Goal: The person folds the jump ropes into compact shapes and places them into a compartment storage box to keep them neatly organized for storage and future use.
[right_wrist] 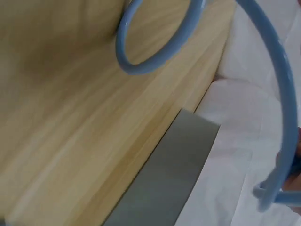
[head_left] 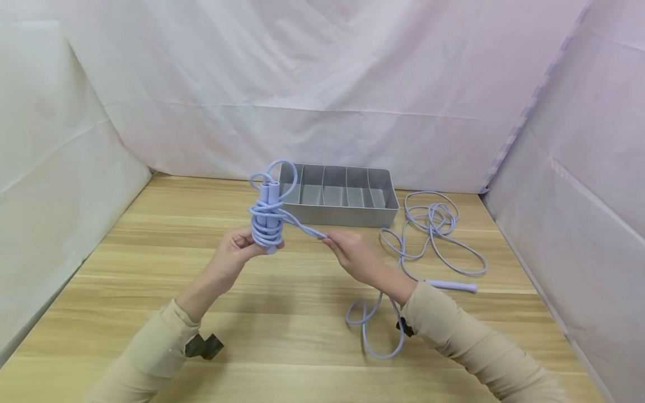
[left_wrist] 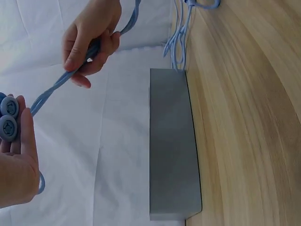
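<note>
In the head view my left hand holds up a light blue jump rope, its two handles side by side with cord wound several times around them. Small cord loops stick out above the handle tops. From the wound part a doubled, twisted stretch of cord runs to my right hand, which grips it with thumb and fingers. The left wrist view shows the round handle ends against my left hand, and my right hand around the cord. Close loops of cord fill the right wrist view.
Behind the hands stands a grey box with several compartments. A second light blue jump rope lies loosely coiled at the right, one handle showing. Loops of cord hang or lie below my right wrist. White cloth encloses the wooden table.
</note>
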The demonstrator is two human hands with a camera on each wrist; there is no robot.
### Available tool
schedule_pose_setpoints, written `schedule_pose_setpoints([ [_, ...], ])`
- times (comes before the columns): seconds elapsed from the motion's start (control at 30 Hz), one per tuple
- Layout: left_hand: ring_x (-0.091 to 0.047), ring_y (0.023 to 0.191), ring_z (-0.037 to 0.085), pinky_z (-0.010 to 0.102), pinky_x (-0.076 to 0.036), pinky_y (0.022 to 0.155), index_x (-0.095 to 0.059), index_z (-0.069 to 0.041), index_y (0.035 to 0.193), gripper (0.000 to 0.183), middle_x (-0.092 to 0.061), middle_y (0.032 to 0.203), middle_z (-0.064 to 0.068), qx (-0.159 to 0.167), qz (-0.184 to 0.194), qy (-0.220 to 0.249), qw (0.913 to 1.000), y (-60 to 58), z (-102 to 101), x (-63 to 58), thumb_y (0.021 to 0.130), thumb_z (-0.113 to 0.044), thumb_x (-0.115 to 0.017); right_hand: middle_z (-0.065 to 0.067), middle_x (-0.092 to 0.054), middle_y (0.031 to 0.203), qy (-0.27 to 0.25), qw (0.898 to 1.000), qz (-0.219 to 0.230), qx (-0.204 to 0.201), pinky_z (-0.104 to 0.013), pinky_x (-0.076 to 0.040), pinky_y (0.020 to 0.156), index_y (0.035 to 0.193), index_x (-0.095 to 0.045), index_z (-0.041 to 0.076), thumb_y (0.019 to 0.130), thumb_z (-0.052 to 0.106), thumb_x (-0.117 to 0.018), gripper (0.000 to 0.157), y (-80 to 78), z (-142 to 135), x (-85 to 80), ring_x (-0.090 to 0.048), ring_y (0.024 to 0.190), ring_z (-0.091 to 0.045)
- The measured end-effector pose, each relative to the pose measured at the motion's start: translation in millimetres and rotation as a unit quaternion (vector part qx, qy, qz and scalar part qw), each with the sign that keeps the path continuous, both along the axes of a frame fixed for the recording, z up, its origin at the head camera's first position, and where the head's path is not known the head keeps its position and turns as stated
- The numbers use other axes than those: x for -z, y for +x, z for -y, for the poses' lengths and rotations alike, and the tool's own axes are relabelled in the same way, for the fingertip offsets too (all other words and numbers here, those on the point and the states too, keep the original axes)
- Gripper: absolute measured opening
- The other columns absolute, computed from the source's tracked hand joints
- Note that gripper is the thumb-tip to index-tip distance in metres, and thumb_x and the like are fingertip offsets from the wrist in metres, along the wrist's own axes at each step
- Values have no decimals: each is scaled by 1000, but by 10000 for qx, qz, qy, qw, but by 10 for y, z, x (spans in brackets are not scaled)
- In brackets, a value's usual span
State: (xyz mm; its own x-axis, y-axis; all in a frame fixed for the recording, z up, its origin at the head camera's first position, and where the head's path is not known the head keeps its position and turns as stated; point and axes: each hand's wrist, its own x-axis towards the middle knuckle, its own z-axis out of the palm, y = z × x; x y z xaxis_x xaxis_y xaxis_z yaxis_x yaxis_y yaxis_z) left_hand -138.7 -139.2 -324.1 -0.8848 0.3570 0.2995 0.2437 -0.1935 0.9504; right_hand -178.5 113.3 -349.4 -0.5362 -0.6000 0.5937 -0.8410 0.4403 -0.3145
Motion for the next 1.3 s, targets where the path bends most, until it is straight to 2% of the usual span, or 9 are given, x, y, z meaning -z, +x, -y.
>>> schedule_pose_setpoints([
  [0.17,-64,86,9,24,-48,81,-68,-22,94,40,-70,88,-6,-200,161,647,9976,-4,15,-22,83,12,-48,4,-37,55,-590,9825,1764,113,-20,-28,44,91,-65,1,93,9,-48,19,46,12,6,-29,46,-5],
  [0.27,-65,86,10,23,-49,80,-68,-19,96,36,-70,89,-3,-181,329,1107,9931,0,59,-26,87,9,-47,6,-33,53,-740,9727,2188,231,-21,-25,43,88,-65,4,93,9,-50,17,37,-65,59,-26,44,-4],
  [0.37,-65,86,10,23,-49,80,-68,-17,98,36,-70,89,-2,-126,496,1273,9905,4,91,-14,89,9,-45,7,-36,53,-763,9811,1759,280,-20,-26,41,92,-64,3,90,10,-54,13,25,-139,125,-27,43,-3],
  [0.5,-65,86,10,23,-49,80,-68,-17,97,38,-70,88,-1,-217,683,1309,9888,2,110,2,89,10,-43,1,-51,57,-604,9981,-21,125,-17,-34,39,101,-59,-1,90,16,-56,21,1,-179,171,-38,42,-5],
  [0.6,-65,86,11,23,-49,80,-68,-17,98,35,-70,88,-1,-318,808,1328,9873,-5,120,0,90,8,-45,-6,-63,69,-530,9916,-1175,122,-20,-45,45,98,-59,0,94,23,-49,25,-21,-192,178,-55,50,-11],
  [0.7,-64,86,10,22,-50,80,-68,-18,97,35,-70,88,-2,-410,919,1247,9871,-15,133,-1,89,7,-45,-9,-68,80,-550,9860,-1566,173,-26,-51,54,95,-62,1,96,26,-43,31,-43,-205,179,-65,64,-18],
  [0.9,-65,87,10,22,-50,79,-69,-19,96,36,-70,88,-3,-586,1102,1149,9855,-46,172,31,89,8,-45,-11,-69,86,-375,9830,-1777,263,-30,-54,62,98,-63,2,97,27,-39,35,-62,-220,226,-67,74,-23],
  [1.17,-65,84,9,21,-50,79,-69,-19,92,33,-70,86,-3,-1106,1385,1323,9752,-118,315,59,91,4,-45,-11,-68,84,-679,9954,-602,296,-28,-53,63,96,-65,-2,95,23,-43,33,54,-314,324,-66,73,-21],
  [1.3,-65,83,9,20,-50,78,-69,-19,91,33,-70,85,-3,-1165,1496,1117,9755,-128,363,62,90,5,-47,-7,-67,75,-555,9963,-618,231,-23,-49,54,92,-65,1,96,24,-43,33,99,-364,317,-61,62,-13],
])
